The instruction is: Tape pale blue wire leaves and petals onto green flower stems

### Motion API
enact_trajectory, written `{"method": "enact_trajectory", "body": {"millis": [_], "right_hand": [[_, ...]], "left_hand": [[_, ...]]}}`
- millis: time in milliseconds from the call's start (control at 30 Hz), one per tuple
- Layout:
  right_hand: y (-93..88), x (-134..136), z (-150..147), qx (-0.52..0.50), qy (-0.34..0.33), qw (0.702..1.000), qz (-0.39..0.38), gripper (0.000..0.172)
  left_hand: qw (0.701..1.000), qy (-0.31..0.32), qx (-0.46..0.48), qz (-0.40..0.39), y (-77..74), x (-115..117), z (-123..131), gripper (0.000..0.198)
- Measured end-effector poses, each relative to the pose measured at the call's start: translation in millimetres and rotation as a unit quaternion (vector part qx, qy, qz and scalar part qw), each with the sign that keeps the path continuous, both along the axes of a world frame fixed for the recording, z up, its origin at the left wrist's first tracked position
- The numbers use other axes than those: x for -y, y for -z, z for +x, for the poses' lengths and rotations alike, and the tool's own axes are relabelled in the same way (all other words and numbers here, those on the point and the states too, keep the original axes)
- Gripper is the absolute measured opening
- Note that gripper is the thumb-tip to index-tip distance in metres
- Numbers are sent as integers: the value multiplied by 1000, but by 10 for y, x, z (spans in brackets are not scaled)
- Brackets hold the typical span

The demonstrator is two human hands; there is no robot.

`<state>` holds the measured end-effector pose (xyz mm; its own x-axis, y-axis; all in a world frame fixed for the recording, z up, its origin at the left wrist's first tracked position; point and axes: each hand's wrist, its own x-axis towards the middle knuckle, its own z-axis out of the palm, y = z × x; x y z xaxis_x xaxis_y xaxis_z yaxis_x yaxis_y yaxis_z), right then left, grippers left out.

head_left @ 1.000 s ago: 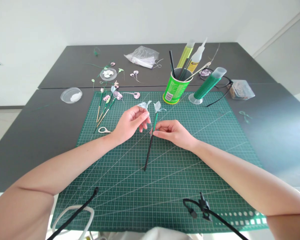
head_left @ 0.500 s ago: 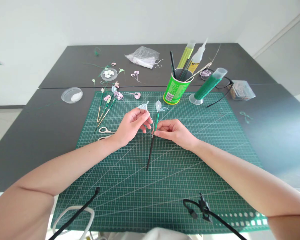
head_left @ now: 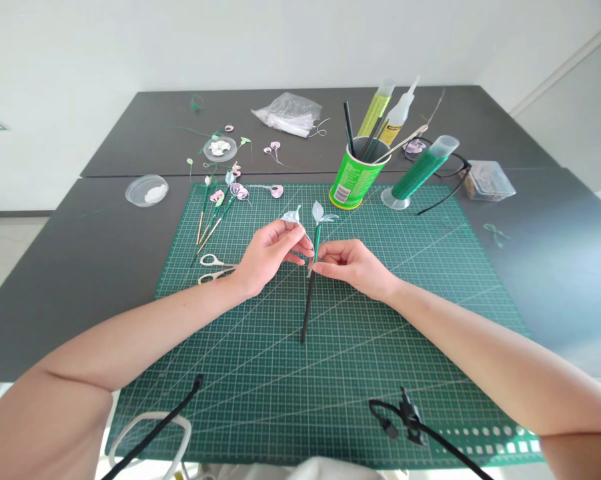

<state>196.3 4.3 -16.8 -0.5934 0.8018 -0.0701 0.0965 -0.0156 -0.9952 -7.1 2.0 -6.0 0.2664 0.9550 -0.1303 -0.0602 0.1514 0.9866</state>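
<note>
"And where's that stem right now?"

"Dead centre of the frame! My stem (head_left: 307,313) leans slightly over the green cutting mat (head_left: 355,373); whether its foot touches, I can't tell. My right hand (head_left: 353,267) has it pinched between thumb and fingers, right about where green meets black."

"And the other hand?"

"My left hand (head_left: 273,257), just left of centre, pinches a pale blue petal piece (head_left: 291,215) low down, and a fine pale strand (head_left: 309,241) drops toward my right fingertips!"

"How should they handle?"

"The stem looks light and fairly stiff, perhaps a touch slick on the green, so I'd say grip it mid-length, well below the top. The petals look feather-light, soft, easily creased: hold the base, never the tips!"

"And the looks?"

"Lovely! Matt black below, glossy green above, crowned by a pale blue flower head (head_left: 319,212), one petal upright, another spreading right. The left-hand piece matches it, pointed and nearly see-through."
</note>
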Motion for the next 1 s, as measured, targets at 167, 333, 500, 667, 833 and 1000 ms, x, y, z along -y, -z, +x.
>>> {"method": "enact_trajectory", "body": {"millis": [167,333,500,667,833,1000], "right_hand": [[-9,-2,-4,-4,4,1000,-16,30],[-30,-2,-4,-15,-1,999,-49,26],[-22,-4,2,-5,2,998,-55,31],[-7,-12,7,1,-1,999,-39,33],[0,-6,-6,-13,13,999,-37,38],[-5,3,-13,-24,31,998,-47,39]], "left_hand": [[1000,-8,21,8,17,4,4,26],[1000,-19,11,14,1,19,5,25],[1000,-23,3,9,-9,27,5,24],[1000,-22,9,11,3,33,5,23],[999,-16,32,14,12,43,9,22],[999,-18,44,22,-9,49,16,22]]}}
